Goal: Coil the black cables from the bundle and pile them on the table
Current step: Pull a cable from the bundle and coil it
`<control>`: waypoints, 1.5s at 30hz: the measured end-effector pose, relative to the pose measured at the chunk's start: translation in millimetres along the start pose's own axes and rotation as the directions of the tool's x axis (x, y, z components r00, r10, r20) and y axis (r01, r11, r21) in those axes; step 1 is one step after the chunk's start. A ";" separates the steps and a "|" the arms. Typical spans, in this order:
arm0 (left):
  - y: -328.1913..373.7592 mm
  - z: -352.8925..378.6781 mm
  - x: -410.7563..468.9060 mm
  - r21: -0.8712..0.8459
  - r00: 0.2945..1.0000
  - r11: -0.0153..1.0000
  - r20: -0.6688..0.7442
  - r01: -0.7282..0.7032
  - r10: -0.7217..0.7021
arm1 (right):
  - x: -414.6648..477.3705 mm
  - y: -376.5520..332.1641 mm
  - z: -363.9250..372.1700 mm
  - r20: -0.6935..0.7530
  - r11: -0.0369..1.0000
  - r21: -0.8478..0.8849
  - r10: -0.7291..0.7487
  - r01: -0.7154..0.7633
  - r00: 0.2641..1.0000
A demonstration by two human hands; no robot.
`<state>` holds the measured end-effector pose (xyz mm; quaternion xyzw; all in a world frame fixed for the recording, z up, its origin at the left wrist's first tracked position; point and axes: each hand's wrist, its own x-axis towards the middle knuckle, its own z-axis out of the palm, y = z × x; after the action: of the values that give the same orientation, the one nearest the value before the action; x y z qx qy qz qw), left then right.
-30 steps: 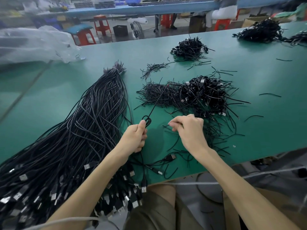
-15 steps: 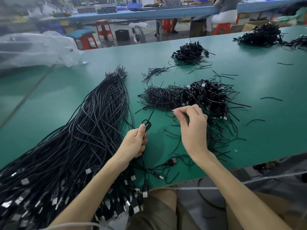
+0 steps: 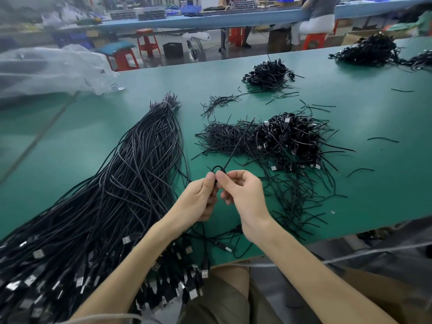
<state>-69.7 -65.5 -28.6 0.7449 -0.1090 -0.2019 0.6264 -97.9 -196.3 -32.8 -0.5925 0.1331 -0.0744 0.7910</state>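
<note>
Over table (image 3: 374, 195) near edge, left grip (image 3: 198, 202) pinches coiled cable (image 3: 217, 166); right grip (image 3: 245, 195) pinches it too

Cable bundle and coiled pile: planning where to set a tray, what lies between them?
Head view: a heap of thin black ties, touching the coiled pile; bare green table separates it from the cable bundle.

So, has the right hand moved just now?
Yes. The right hand came back from the tie pile toward the person, meeting the left hand at the cable loop.
</note>
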 end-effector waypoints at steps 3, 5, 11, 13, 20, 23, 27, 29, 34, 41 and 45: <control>0.6 -1.8 -0.7 0.020 1.000 1.000 0.005 -0.017 0.017 | -1.4 -1.5 -1.2 0.013 1.000 -0.021 0.017 -0.016 1.000; 0.0 -0.2 -1.7 0.039 1.000 0.999 -0.018 -0.024 0.025 | -3.5 -2.4 -1.8 0.023 0.997 -0.076 -0.007 0.009 1.000; -0.9 -3.4 -4.3 0.004 0.990 1.000 -0.139 -0.004 0.004 | -9.8 -5.1 -5.3 0.177 0.987 -0.147 -0.038 0.065 0.983; 1.1 -7.9 -4.8 -0.011 0.987 1.000 -0.163 -0.008 0.006 | -11.8 -4.8 -9.0 0.230 0.992 -0.121 -0.019 0.048 0.973; 1.3 -12.1 -0.1 0.073 0.978 0.997 -0.204 -0.037 0.051 | -10.8 -8.0 -17.1 0.312 0.999 0.050 0.006 -0.023 0.950; -3.6 -13.2 1.0 0.148 0.972 0.985 -0.201 -0.091 0.121 | -7.4 -9.1 -20.4 0.320 0.997 0.078 0.001 -0.027 0.947; -9.1 -11.9 -0.6 0.314 0.963 0.935 -0.154 -0.163 0.220 | -4.0 -6.7 -24.7 0.370 0.998 0.054 -0.002 -0.020 0.929; -11.0 -10.9 -1.2 0.409 0.956 0.895 -0.143 -0.178 0.255 | -3.4 -3.1 -24.5 0.376 0.999 0.038 0.009 -0.025 0.927; -15.7 -7.0 -2.3 0.480 0.934 0.852 -0.163 -0.207 0.318 | -3.2 3.9 -25.8 0.311 1.000 0.001 0.028 -0.030 0.950; -20.9 -7.9 1.2 0.518 0.919 0.830 -0.187 -0.208 0.347 | -3.4 -2.0 -26.3 0.266 0.990 0.116 0.044 -0.077 0.963; -22.7 -7.3 1.7 0.528 0.917 0.826 -0.200 -0.197 0.347 | -2.0 2.6 -29.7 0.226 0.998 0.055 0.019 -0.032 0.974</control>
<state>-67.0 -55.3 -50.1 0.8784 -0.1714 0.0355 0.4447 -108.8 -222.3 -42.9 -0.5718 0.0479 -0.0004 0.8190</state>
